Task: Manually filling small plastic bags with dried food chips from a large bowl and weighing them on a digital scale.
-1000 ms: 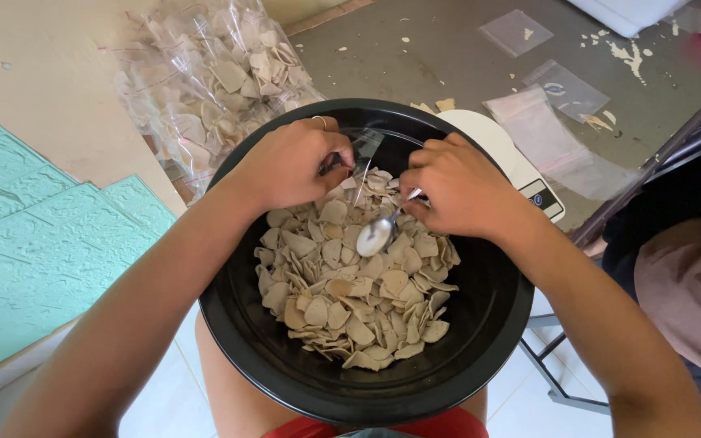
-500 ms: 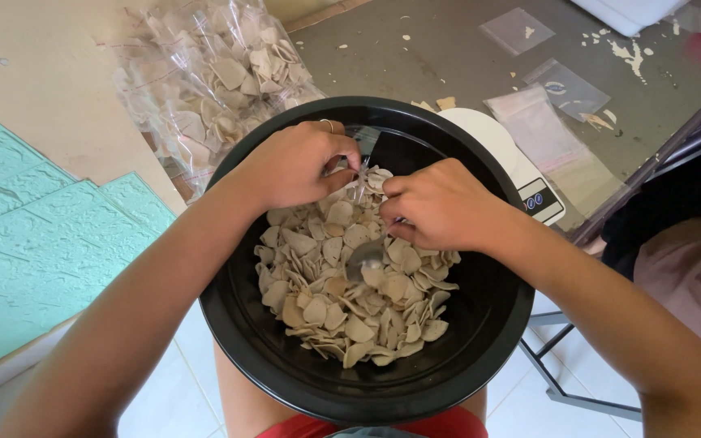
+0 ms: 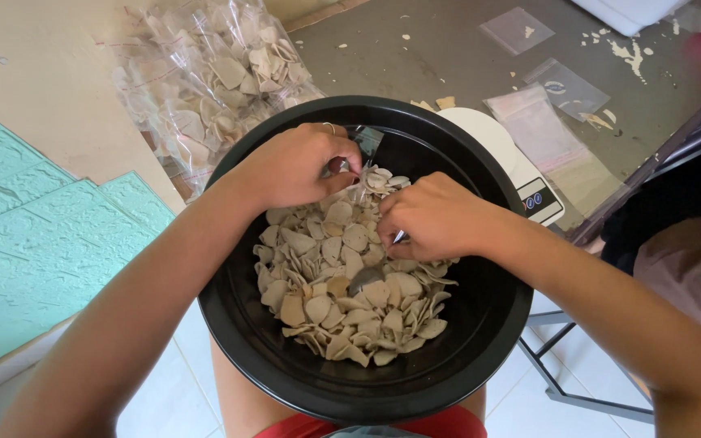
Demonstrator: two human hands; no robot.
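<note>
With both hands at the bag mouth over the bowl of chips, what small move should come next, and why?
Probably tip the spoon load into the small clear bag. The left hand pinches that bag at the far side of the black bowl; the right hand is closed on the spoon handle beside it, over the chips.

- Left hand (image 3: 294,169) reaches in from the lower left, forearm bare, knuckles up; fingers curled in a pinch, a ring on one finger
- Right hand (image 3: 432,217) comes from the lower right, wrist bent inward; fingers closed tight; both hands nearly touching
</note>
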